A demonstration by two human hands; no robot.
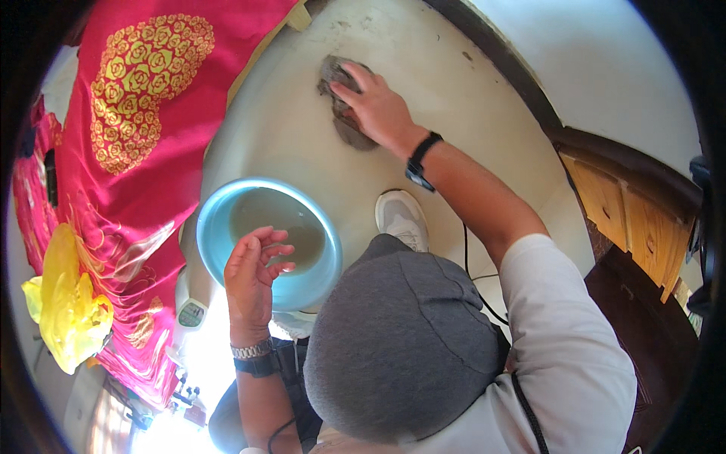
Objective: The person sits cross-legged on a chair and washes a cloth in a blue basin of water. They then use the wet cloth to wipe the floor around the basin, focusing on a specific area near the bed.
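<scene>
My right hand (377, 110) presses a wet grey-brown cloth (354, 133) against the pale floor (442, 108), its fingers spread on top and a black watch on the wrist. Part of the cloth is bunched beyond my fingertips. My left hand (258, 267) is raised over the near left side of a light blue plastic basin (337, 249), fingers loosely curled with nothing in them. Murky brownish water (289, 221) lies in the basin. Below that hand, a metal band and a dark band circle the wrist.
A red bedcover with gold roses (181, 113) hangs along the left, with a yellow plastic bag (74, 306) on it. My shoe (401, 218) stands between basin and cable (466, 249). Dark skirting (510, 57) edges the wall; wooden drawer fronts (629, 215) are at the right.
</scene>
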